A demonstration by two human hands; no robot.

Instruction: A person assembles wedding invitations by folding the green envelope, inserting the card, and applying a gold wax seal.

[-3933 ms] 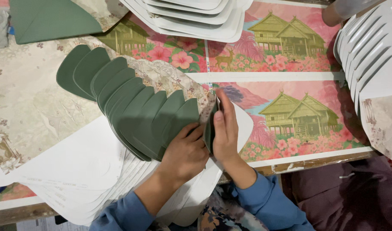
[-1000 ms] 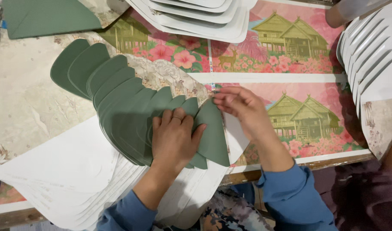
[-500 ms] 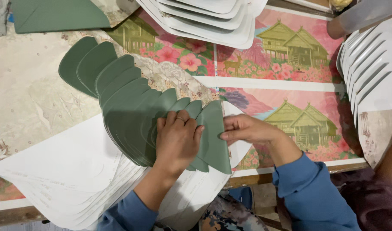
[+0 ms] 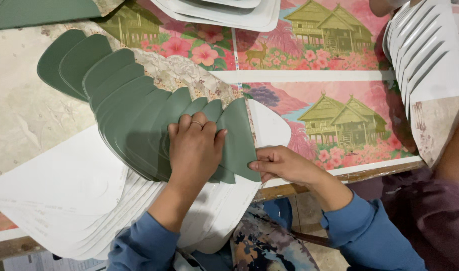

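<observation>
A fanned row of several green rounded sheets [image 4: 124,95] lies across the table, each overlapping the one before. My left hand [image 4: 194,145] rests flat on the near end of the row, fingers spread, a ring on one finger. My right hand [image 4: 282,164] pinches the lower right edge of the newest green sheet [image 4: 238,135], at the table's front edge. Under the green sheets lies a fanned stack of white sheets [image 4: 64,190] of the same shape.
The table is covered with a pink cloth [image 4: 339,115] printed with houses and flowers. More white stacked pieces lie at the top [image 4: 229,12] and at the right [image 4: 425,55]. Another person's arm and dark red clothing [image 4: 440,200] are at the right.
My right hand laid another green sheet onto the right end of the row, then slid down to its lower edge. My left hand moved right onto the newest sheets.
</observation>
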